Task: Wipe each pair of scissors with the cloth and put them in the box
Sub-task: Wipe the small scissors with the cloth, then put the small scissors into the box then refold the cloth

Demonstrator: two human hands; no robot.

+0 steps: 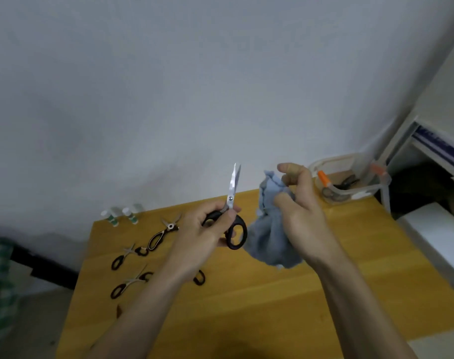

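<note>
Left hand (207,234) gripping scissors (232,211) upright, right hand (302,216) bunching cloth (269,237), edges blurred

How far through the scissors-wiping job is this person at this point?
Early to midway. Done: the clear box at the table's far right already holds at least one dark-handled pair. In hand: the left hand holds black-handled scissors upright, with the blue cloth bunched in the right hand beside them. Left: at least three pairs lying on the table.

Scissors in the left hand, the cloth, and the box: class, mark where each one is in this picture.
scissors (230,203): head view, on the pivot screw where the blades meet.
cloth (268,239): head view, on the hanging folds.
box (360,194): head view, on its clear front wall.
</note>
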